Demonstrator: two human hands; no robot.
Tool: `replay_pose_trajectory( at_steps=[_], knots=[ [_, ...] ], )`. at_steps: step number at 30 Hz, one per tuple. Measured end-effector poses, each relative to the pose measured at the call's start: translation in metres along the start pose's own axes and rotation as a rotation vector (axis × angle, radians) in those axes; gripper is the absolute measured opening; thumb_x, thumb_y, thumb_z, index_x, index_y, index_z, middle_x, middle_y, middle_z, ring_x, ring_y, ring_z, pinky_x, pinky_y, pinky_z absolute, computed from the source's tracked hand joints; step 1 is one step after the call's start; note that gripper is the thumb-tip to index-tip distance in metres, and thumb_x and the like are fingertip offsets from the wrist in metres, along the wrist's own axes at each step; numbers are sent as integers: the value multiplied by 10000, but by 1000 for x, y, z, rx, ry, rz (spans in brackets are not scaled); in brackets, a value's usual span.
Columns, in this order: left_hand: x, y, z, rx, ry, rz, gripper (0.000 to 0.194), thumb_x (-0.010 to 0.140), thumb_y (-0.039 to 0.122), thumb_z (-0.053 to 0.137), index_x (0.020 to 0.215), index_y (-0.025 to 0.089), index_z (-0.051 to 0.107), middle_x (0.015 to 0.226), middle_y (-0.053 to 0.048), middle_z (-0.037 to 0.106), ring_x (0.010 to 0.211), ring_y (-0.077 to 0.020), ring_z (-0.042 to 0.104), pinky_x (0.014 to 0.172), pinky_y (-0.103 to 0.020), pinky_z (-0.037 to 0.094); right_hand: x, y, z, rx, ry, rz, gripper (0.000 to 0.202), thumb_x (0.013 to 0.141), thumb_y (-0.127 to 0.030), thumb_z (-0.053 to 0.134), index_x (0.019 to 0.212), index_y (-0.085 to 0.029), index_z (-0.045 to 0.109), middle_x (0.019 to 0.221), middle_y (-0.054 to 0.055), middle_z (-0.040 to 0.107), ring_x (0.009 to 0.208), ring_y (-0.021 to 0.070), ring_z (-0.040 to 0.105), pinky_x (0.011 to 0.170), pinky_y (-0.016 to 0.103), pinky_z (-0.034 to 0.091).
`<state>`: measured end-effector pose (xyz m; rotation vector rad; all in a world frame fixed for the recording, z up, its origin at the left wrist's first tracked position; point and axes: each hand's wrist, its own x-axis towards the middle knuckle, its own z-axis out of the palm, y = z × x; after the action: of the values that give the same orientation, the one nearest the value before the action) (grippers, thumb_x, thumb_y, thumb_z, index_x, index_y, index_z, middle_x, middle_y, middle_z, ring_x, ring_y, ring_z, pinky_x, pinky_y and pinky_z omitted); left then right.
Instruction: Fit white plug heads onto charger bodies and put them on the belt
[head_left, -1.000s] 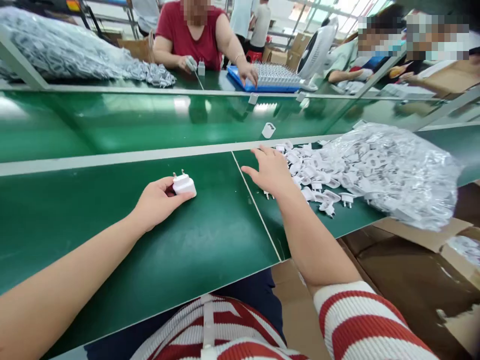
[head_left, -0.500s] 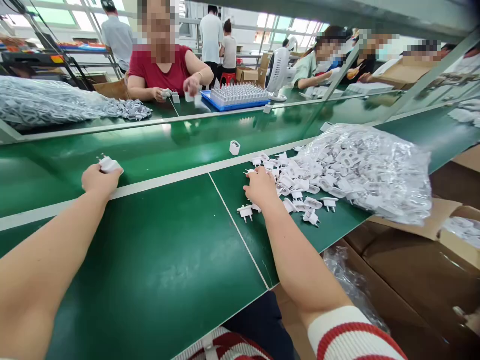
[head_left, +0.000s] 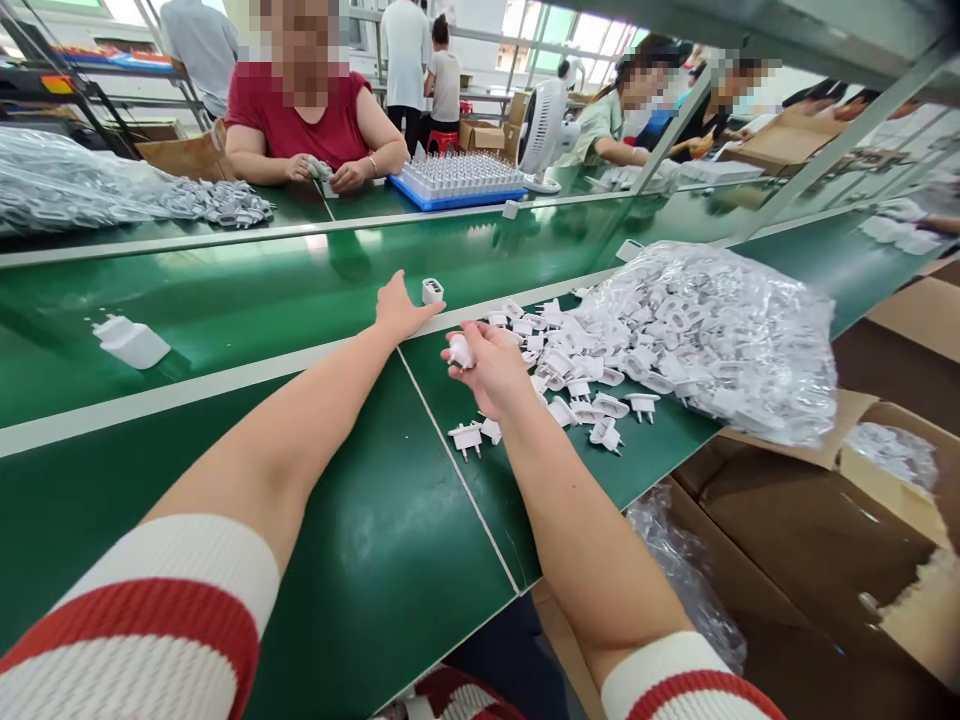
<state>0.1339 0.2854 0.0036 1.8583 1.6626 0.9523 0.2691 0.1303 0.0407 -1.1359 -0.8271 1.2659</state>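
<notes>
Over the tabletop (head_left: 375, 500), we see the right hand's grip (head_left: 491, 365) clamped on a white plug piece (head_left: 460, 352); beside it, loose plug pieces (head_left: 574, 370) spill from a clear bag (head_left: 795, 330), presumably laid there for easy reach. At the green belt (head_left: 262, 305) beyond, the left hand's grip (head_left: 400, 308) is spread beside a white housing (head_left: 433, 291), wide enough, we judge, to take it; contact we cannot tell. Farther off, a blue tray (head_left: 450, 199) carries pale parts (head_left: 476, 172).

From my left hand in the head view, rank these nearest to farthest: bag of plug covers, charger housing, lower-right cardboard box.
1. Charger housing, beside your left hand.
2. Bag of plug covers, farther right on the bench.
3. Cardboard box, lower right, below the bench.
</notes>
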Motion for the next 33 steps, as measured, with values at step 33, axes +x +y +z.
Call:
replay_pose_trajectory(
  at_steps=[33],
  knots=[
    [-260, -53, -131, -143, -214, 43, 430, 823, 534, 803, 1128, 235, 755, 1058, -57, 750, 990, -269, 675, 934, -410, 528, -73, 26, 36, -687, -732, -710, 110, 971, -291, 701, 1040, -237, 767, 1036, 36, 763, 965, 202, 703, 910, 376, 587]
  ],
)
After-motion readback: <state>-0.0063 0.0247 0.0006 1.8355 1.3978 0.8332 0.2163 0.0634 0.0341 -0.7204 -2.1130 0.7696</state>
